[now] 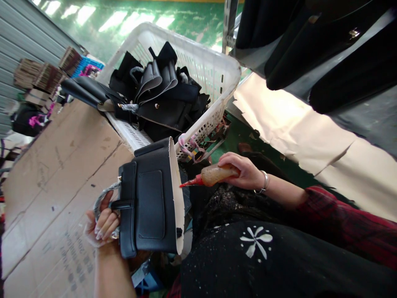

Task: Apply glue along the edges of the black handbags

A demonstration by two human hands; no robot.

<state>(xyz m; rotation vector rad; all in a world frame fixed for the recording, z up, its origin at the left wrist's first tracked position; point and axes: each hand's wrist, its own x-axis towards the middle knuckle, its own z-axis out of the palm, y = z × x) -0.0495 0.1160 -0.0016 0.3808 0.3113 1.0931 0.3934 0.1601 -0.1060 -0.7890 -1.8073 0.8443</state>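
Observation:
My left hand [105,225] is closed around the grey wrapped handle [104,198] of a black handbag [151,203]. The bag lies sideways, its flap and strap toward my left hand and its pale, raw-edged lining [176,198] facing right. In my right hand [238,169] is a squeeze bottle [214,174] of brownish stuff with a red nozzle. The nozzle's tip is at the bag's pale edge; whether it touches cannot be made out. A bracelet circles my right wrist.
A white plastic basket [214,58] full of black bag pieces [167,103] stands ahead. Cardboard [62,165] covers the surface at left. At right, brown paper [297,124] lies below hanging black bags [288,49]. Stacked pieces [46,74] sit at far left.

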